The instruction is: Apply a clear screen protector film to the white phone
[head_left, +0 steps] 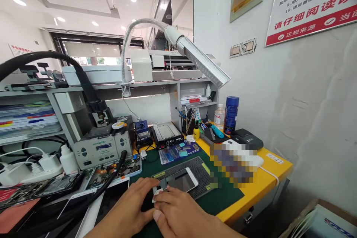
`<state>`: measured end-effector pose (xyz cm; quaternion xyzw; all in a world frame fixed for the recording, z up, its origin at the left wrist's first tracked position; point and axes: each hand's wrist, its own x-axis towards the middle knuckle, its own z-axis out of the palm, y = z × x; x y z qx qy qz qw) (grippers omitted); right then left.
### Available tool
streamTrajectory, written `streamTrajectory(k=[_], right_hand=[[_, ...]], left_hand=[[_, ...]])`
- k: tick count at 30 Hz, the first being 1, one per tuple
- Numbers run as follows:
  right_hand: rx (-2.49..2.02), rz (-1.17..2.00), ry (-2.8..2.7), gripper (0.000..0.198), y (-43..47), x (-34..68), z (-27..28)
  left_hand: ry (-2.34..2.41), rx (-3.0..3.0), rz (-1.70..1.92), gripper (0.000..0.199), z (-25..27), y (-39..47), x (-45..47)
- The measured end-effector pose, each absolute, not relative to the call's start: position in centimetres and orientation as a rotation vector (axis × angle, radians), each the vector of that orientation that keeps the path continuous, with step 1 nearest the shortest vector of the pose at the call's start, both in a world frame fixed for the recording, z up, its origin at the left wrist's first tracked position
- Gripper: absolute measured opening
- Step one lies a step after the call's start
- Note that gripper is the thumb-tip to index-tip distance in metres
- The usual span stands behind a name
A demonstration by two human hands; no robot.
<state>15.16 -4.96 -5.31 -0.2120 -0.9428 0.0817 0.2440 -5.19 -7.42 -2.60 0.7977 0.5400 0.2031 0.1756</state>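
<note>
A white-framed smartphone (187, 180) with a dark screen lies on a grey perforated pad (199, 169) in front of me. My left hand (133, 202) curls around the phone's near left end, its fingertips at the edge and its thumb partly behind my other hand. My right hand (178, 210) is closed over a crumpled white tissue (158, 194), pressed against that same end of the phone. Both hands almost touch there, and they hide the phone's near end. Part of the screen beside the fingers looks greyer.
A green mat (223, 199) covers the yellow bench (264, 173). At left stand a soldering station (103, 148), opened phones and a thick black cable (111, 173). Behind are a heating plate (167, 134) and a tool holder (188, 122). A lamp (205, 61) hangs above.
</note>
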Motion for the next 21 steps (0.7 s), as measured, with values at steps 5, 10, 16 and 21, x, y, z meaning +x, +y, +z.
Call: streamTrajectory(k=[5,10,16,21], right_hand=[[-0.63,0.375,-2.483,0.041,-5.9,15.4,-5.3],[-0.649,0.25,-2.469,0.041,-6.1,15.6,-6.9],[-0.635,0.02,-2.444,0.039,-6.0,16.7,-8.9],[-0.652,-0.062,-2.466,0.041,-6.3,18.8,-8.3]], left_hand=[[1.538,2.303,0.545,0.044,-2.5,-7.6,-5.3],[1.496,2.45,0.552,0.04,-2.3,-7.5,-5.2],[1.513,2.535,0.569,0.042,-2.7,-7.3,-5.6],[1.546,2.498,0.52,0.042,-2.9,-7.4,-5.7]])
